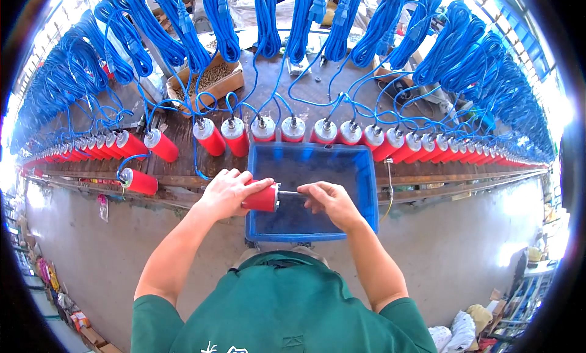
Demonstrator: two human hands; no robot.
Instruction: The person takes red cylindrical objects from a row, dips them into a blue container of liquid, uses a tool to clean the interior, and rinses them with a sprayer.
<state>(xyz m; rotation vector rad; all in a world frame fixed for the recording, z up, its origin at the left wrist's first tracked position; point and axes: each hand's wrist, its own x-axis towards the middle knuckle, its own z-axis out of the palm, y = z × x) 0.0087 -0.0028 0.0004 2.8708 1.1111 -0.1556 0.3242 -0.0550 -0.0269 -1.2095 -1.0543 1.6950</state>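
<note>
My left hand (224,193) is wrapped round a red cylinder (262,200), which lies on its side over the left part of a blue plastic bin (311,236). A thin metal rod (290,193) juts from the cylinder's right end. The fingers of my right hand (332,203) pinch the rod's far tip. Left of my left hand, another red cylinder (140,182) with a blue cable lies at the table edge. Along that edge stands a long row of red cylinders (238,145) with grey metal caps, each joined to a blue cable.
Coiled blue cables (267,23) hang in a row above the dark worktable (262,78). On it sits a cardboard box (229,81) of small brass-coloured parts. A thin metal fitting (390,177) hangs at the edge right of the bin. Bags (461,331) lie on the floor at right.
</note>
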